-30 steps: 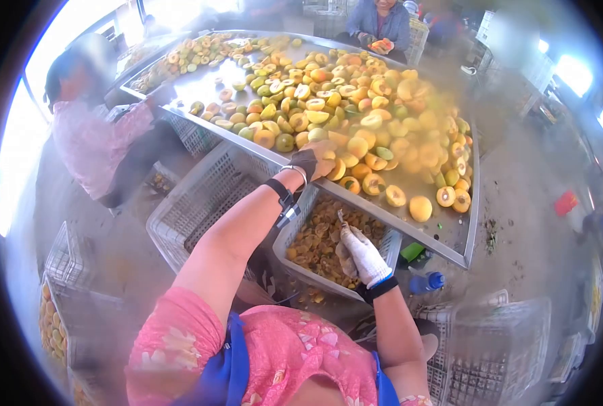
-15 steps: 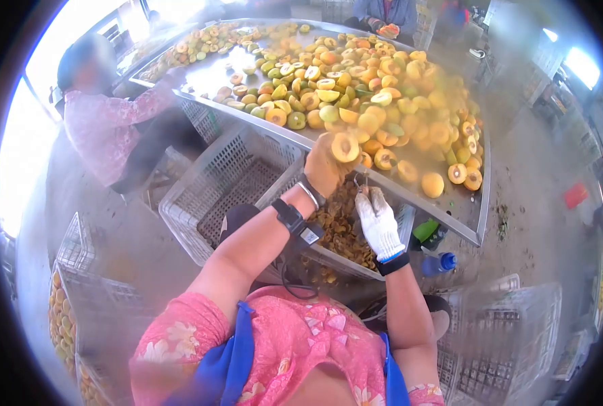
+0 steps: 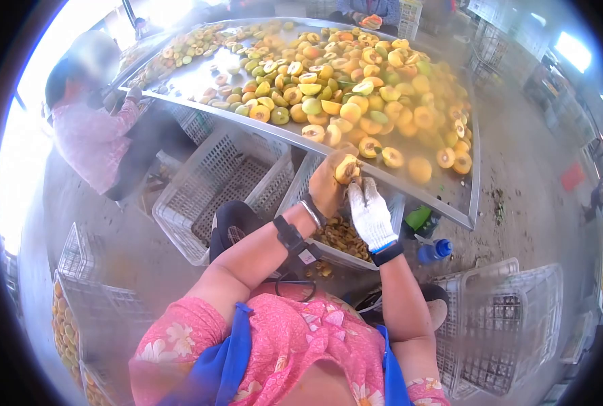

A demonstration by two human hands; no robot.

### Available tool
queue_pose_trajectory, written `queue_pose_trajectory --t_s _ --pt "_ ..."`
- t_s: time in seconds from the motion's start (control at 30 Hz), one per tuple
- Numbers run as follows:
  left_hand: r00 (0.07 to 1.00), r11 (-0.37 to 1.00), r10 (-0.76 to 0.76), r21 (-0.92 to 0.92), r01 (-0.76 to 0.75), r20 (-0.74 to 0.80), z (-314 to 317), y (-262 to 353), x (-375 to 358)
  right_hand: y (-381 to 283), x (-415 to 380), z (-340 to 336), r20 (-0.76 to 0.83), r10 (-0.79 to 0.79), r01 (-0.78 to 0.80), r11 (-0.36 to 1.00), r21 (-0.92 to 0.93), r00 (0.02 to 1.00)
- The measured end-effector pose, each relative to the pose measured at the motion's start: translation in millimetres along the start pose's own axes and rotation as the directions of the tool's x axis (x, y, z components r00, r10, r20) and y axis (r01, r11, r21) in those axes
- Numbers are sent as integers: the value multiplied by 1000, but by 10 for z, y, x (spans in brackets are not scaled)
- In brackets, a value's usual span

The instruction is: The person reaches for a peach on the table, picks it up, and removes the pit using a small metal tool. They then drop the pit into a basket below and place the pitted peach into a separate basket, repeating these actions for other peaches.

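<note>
One fruit [image 3: 347, 169] in left hand [image 3: 327, 189] (right hand [image 3: 372, 220] beside).

Head-worn camera, wide fisheye: looks forward and down over hands [image 3: 372, 218] close by, table [image 3: 203, 80] beyond.

Fruit half [image 3: 347, 170]: yellow, brownish centre, cut face showing; held up by near edge of metal table [image 3: 206, 76]; thin tool [image 3: 353, 181] just below fruit, mostly hidden
</note>
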State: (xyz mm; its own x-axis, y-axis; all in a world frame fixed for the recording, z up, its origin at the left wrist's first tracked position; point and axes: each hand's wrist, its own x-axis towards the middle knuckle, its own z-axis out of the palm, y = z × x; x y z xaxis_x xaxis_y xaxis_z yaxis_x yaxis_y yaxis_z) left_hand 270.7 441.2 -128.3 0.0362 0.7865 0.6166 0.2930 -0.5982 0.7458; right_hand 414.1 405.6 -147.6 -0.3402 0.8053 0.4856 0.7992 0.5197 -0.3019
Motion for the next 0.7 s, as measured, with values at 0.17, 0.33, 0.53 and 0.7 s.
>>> queue_pose_trajectory --t_s 0.17,0.33,0.53,0.7 --pt "847 451 -513 -796 403 139 177 -236 6 -86 -12 46 -33 115 -105 968 228 993" --pt "835 441 -550 -837 324 34 175 -31 -13 -112 -10 149 124 286 -308 804 508 950" --pt "709 251 -652 -805 538 271 27 17 101 -147 -49 222 136 338 -358 785 505 931" --pt "910 715 -408 -645 269 -73 212 -294 -5 -191 -14 198 191 300 -351 694 629 935"
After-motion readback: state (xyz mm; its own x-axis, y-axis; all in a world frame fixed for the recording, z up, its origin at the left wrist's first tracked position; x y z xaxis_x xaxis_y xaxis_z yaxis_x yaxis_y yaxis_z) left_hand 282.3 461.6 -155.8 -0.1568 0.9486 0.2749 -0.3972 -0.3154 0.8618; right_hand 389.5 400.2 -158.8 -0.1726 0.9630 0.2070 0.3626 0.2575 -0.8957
